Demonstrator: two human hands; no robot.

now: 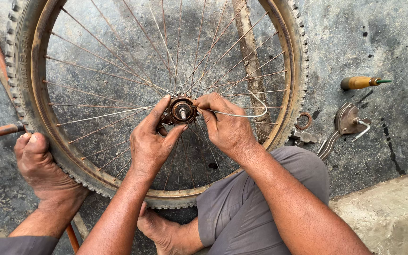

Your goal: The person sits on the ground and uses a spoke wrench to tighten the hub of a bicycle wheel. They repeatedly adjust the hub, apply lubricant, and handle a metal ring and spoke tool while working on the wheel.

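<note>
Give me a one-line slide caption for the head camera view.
Left hand steadies a rusty wheel hub while the right hand feeds a bent spoke into it.

No packages, labels, signs or screens are in view

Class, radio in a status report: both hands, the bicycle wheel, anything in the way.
Left hand steadying rusty hub. Right hand pinching loose bent silver spoke at hub. Other spokes crowd the hub; a foot braces the tyre.

Bare forearms and feet, grey trousers (242, 212)
</note>
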